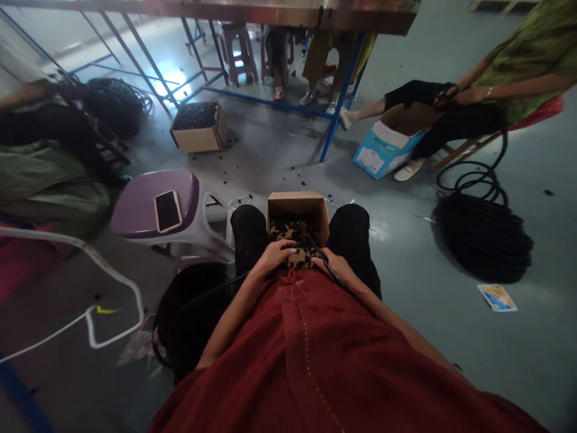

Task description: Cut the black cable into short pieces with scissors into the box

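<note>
A small open cardboard box [297, 204] stands between my knees, with many small black pieces [288, 230] scattered inside. My left hand [273, 257] is over its near left edge, fingers closed on a black strip [234, 280] that trails left past my thigh toward a dark coil [192, 300]. My right hand [337, 264], at the near right edge, is closed around a slender dark tool [334, 275]. That tool slants up and left over the box, close to the left fingertips. Its exact kind is too small to make out.
A purple-topped stool [135, 204] bearing a phone [168, 211] stands left. Another cardboard box [198, 139] is ahead. A seated person holds a blue-white box [383, 150] at right, near a black tubing coil [487, 237]. A blue-legged table [342, 102] spans the back.
</note>
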`<state>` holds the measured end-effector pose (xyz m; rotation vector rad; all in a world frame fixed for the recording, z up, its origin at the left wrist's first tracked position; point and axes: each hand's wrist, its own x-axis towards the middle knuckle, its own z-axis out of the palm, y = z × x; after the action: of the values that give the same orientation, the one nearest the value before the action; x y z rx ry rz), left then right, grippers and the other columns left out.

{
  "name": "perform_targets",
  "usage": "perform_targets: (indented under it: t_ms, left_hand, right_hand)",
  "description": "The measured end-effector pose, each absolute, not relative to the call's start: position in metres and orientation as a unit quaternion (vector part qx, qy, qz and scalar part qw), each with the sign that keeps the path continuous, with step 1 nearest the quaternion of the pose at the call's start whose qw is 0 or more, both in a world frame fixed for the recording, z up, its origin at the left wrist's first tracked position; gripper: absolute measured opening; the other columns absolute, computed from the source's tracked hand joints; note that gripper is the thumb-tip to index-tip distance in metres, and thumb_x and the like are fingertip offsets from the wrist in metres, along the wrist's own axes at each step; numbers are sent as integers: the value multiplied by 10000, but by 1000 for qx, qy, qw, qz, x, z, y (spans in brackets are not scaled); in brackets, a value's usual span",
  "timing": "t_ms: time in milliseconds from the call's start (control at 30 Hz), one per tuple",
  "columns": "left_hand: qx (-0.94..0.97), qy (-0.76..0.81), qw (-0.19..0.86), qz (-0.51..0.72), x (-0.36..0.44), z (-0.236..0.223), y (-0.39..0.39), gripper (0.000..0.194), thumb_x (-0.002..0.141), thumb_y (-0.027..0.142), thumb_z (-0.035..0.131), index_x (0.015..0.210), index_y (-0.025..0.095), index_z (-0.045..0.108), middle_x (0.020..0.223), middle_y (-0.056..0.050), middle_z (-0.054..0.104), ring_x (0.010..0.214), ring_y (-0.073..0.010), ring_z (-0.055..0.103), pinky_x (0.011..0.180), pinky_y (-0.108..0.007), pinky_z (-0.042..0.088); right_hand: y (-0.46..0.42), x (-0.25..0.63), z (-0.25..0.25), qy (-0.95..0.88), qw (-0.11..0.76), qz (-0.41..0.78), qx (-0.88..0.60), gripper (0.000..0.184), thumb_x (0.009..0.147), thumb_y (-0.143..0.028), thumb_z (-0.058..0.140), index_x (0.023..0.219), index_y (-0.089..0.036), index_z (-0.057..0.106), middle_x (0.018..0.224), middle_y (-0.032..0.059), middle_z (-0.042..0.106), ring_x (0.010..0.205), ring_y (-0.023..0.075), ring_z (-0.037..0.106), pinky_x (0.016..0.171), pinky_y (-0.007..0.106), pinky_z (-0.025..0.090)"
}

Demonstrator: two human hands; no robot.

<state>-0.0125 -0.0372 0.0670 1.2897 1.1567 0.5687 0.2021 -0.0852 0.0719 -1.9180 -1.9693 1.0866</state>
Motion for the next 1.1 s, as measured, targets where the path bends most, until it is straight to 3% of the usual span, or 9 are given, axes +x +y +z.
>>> perform_targets:
  t_ms: [167,367,500,733,867,1000,1100]
  left_hand:
    - [546,497,618,270,-11,76,-38,408,710,240,594,1101,126,574,939,-54,615,672,-79,511,628,-201,411]
    - [546,457,642,284,-5,89,-39,471,706,204,595,1166,144,516,996,-72,583,729,-90,528,653,-211,425]
    - [556,443,635,302,-1,90,-40,500,696,190,595,1184,145,497,1031,-79,559,739,-96,532,655,-223,440]
    - [593,456,600,285,2,103,-45,462,716,224,581,1166,139,521,1054,-86,575,832,-141,548,711,-249,451]
    - [662,443,561,226,-16,116,-47,334,755,291,533,1048,148,606,959,-47,614,805,-141,541,727,-242,427]
    - [653,477,560,183,-47,120,-55,367,764,363,492,1034,135,593,799,-16,591,612,-100,483,582,-217,394]
    - [636,499,569,152,-73,118,-63,396,747,398,501,1026,127,580,736,4,562,582,-97,458,551,-211,372]
  right_hand:
    - [-85,204,74,-643,152,377,-649,335,793,-461,466,1009,-213,528,907,67,643,836,217,604,699,280,426]
    - [-77,196,82,-554,317,484,-599,379,729,-484,513,982,-209,447,804,9,577,630,137,554,598,265,459]
    - [-71,182,104,-522,390,520,-552,383,713,-442,546,994,-211,424,824,4,546,665,123,544,631,258,466]
    - [-64,171,112,-509,447,509,-530,338,686,-328,578,965,-216,422,830,-7,516,653,104,510,613,246,458]
    - [-52,180,118,-475,491,499,-533,334,674,-290,582,962,-228,425,819,-19,513,605,85,496,582,233,454]
    - [-34,202,123,-430,551,479,-531,350,640,-255,608,945,-238,439,801,-35,517,567,75,505,541,224,454]
    - [-22,217,124,-395,592,483,-510,359,613,-232,631,922,-249,451,762,-49,524,556,80,516,512,223,453]
